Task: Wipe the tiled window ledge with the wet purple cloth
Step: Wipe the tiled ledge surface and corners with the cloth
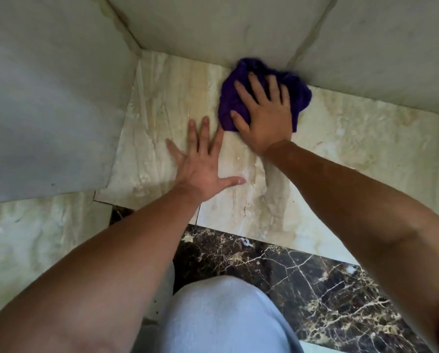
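Note:
The tiled ledge (340, 138) is beige marble-patterned tile that runs from the left corner to the right. A crumpled purple cloth (298, 91) lies on it against the back wall. My right hand (263, 115) presses flat on top of the cloth, fingers spread and pointing away from me. My left hand (203, 159) rests flat on the bare tile just left of the cloth, fingers apart, one fingertip close to the cloth's lower edge. Most of the cloth's middle is hidden under my right hand.
Pale tiled walls (47, 98) close the ledge at the left and along the back. Below the ledge's front edge is a dark brown veined tile (302, 284). My knee in light blue fabric (221, 317) is at the bottom centre.

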`<state>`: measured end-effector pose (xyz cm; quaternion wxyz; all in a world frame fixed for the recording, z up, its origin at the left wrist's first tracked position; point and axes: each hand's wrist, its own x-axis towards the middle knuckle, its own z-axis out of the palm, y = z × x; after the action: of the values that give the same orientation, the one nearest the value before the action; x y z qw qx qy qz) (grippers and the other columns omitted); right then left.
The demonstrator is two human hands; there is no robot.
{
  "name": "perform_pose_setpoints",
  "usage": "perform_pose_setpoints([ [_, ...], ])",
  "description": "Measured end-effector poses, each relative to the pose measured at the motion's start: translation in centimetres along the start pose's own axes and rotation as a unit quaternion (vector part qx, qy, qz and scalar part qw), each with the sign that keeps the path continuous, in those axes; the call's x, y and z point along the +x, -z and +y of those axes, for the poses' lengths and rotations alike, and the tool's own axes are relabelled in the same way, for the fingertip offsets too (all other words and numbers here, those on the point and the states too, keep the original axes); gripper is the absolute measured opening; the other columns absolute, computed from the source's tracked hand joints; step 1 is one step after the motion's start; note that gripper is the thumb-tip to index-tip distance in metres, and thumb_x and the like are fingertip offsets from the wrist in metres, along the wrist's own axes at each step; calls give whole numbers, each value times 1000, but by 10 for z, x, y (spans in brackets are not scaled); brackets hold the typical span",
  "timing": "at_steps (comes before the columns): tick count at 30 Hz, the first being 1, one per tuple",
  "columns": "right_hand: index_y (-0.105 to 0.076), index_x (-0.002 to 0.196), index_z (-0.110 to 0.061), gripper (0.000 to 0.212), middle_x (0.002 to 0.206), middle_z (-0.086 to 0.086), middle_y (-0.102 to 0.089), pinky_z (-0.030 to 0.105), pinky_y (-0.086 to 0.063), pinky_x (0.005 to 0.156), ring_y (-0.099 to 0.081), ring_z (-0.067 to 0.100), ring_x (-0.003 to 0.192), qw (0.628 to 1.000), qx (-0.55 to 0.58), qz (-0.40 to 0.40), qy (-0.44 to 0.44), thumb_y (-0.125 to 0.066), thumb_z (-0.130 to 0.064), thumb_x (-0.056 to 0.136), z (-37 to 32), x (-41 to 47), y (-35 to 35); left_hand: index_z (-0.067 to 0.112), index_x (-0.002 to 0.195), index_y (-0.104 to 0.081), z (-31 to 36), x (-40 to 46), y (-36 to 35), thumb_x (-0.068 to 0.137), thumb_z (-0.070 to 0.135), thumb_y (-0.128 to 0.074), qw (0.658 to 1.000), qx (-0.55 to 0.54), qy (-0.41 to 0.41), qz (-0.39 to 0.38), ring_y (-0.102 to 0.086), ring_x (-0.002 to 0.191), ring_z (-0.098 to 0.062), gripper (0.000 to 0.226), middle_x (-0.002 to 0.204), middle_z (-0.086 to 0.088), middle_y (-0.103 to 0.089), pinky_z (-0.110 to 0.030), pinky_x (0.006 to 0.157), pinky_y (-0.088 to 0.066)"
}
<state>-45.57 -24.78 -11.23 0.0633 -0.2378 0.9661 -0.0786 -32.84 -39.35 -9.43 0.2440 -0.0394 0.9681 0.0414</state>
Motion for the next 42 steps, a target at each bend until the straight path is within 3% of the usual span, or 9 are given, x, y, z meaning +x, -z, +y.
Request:
perform_pose_setpoints([
  [6,-27,159,-36,62,168,0,-24,48,-12,124,-21,31,154,992,-38,-10,118,-36,-59,102,74,-24,12,26,156,23,-8,-5,-5,62,104,-16,1000,-5,9,-4,32,148,-36,128,161,-9,37,-84,104,-2],
  [11,-34,157,-32,64,165,6,-32,50,-14,124,-27,34,151,998,-48,-8,27,-33,-58,99,136,-68,28,25,157,22,-6,-7,-4,66,102,-21,1000,-17,-3,6,28,150,-38,126,163,-12,32,-84,104,-3],
  [15,-37,155,-34,59,163,3,-36,53,-13,124,-26,38,150,997,-30,31,-61,-38,-56,101,77,-49,9,33,159,12,-34,-29,-18,65,101,-27,999,-30,20,30,18,153,-39,122,166,-12,24,-83,106,-9],
  [18,-37,155,-37,57,163,-1,-36,55,-13,123,-24,38,151,1000,7,23,-13,-34,-59,102,20,-14,2,43,157,13,-53,-42,-18,61,105,-20,996,-26,83,16,20,152,-37,119,166,-8,26,-82,107,-8],
  [24,-35,156,-36,59,166,-1,-29,54,-13,122,-23,38,152,996,21,-20,81,-32,-60,101,-86,50,-16,45,156,15,-54,-42,-17,61,103,-27,994,-62,84,-13,30,149,-36,119,163,-6,33,-83,106,-2],
  [29,-32,157,-36,62,168,-1,-26,50,-13,123,-21,32,154,990,23,-48,133,-34,-61,101,-68,54,-3,44,156,14,-59,-40,-7,58,96,-49,994,-78,60,-39,35,147,-35,127,161,-6,37,-84,105,-1],
  [36,-30,158,-35,61,166,4,-29,53,-12,124,-21,33,154,999,-8,-43,21,-29,-60,102,15,-13,16,42,154,21,-62,-43,-9,61,96,-44,996,-63,52,-30,34,146,-37,126,160,-9,39,-83,106,1],
  [39,-31,158,-34,61,164,6,-33,55,-13,124,-22,39,152,999,-13,-40,-16,-32,-58,102,-16,3,9,40,155,19,-61,-43,-6,62,95,-45,996,-67,48,-35,33,147,-38,127,160,-10,38,-83,107,-1],
  [42,-34,157,-33,61,163,7,-35,56,-15,122,-25,40,151,999,1,-35,17,-33,-58,101,-65,32,-5,36,157,17,-64,-55,-9,66,93,-46,998,-57,31,-4,29,149,-37,125,162,-10,35,-82,108,-8],
])
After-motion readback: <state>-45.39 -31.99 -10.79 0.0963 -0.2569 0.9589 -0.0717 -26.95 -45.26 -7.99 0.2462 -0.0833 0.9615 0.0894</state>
